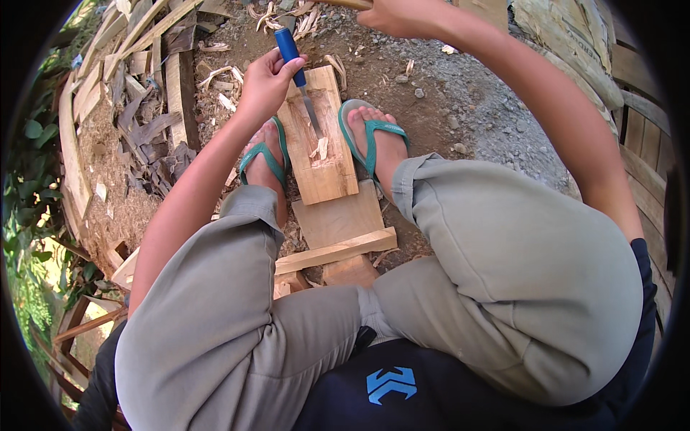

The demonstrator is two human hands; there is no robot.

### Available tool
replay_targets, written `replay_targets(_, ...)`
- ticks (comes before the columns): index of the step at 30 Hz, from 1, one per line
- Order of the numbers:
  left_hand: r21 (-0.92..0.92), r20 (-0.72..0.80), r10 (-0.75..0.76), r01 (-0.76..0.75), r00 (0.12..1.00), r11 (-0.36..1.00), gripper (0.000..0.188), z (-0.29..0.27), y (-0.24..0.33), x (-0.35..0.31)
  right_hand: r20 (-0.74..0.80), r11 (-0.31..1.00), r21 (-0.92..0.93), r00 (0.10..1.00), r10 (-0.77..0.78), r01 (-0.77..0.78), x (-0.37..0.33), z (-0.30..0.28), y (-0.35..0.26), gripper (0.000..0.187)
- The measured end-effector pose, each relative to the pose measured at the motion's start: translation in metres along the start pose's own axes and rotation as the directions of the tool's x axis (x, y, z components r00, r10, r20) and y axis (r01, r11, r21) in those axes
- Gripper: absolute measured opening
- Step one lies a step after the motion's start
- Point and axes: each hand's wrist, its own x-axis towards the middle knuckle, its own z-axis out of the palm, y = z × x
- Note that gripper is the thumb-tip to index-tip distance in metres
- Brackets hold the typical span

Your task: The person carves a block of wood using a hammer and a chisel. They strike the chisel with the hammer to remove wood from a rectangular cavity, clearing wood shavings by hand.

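Beige trousers fill the view from three to eight o'clock; beyond them we hold a chisel over a wooden board.
Our left hand, at eleven, grips the chisel by its blue handle, the blade slanting toward five o'clock, its tip beside pale shavings on the hollowed board just short of twelve. Our right hand, just past twelve, is closed around a wooden stick running out of view. Green-strapped sandals flank the board.
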Motion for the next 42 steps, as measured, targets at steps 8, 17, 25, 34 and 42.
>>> replay_targets(8,0.095,-0.034,-0.039,0.042,0.999,0.995,0.027,-0.008,-0.005,0.002,-0.208,1.0,-0.009,0.978,-0.002,0.0,0.004,0.008,0.004,0.04)
replay_targets(17,0.06,0.054,-0.092,0.089,0.994,0.994,0.033,-0.009,-0.002,0.003,-0.011,0.994,-0.104,0.999,0.03,-0.031,-0.004,0.01,-0.016,0.042)
replay_targets(25,-0.08,0.075,-0.093,0.099,0.993,0.992,0.023,0.0,0.023,-0.034,-0.053,0.996,0.085,0.999,-0.001,0.006,-0.016,-0.003,-0.016,0.048)
replay_targets(34,-0.2,0.111,0.026,-0.003,0.993,0.98,0.027,-0.021,0.03,-0.07,-0.077,0.964,0.265,0.997,-0.006,0.026,-0.045,-0.003,-0.002,0.052)
replay_targets(42,-0.125,0.038,0.144,-0.139,0.989,0.982,0.025,-0.012,0.048,-0.059,-0.063,0.966,0.258,0.998,0.023,-0.006,-0.046,0.001,0.001,0.055)
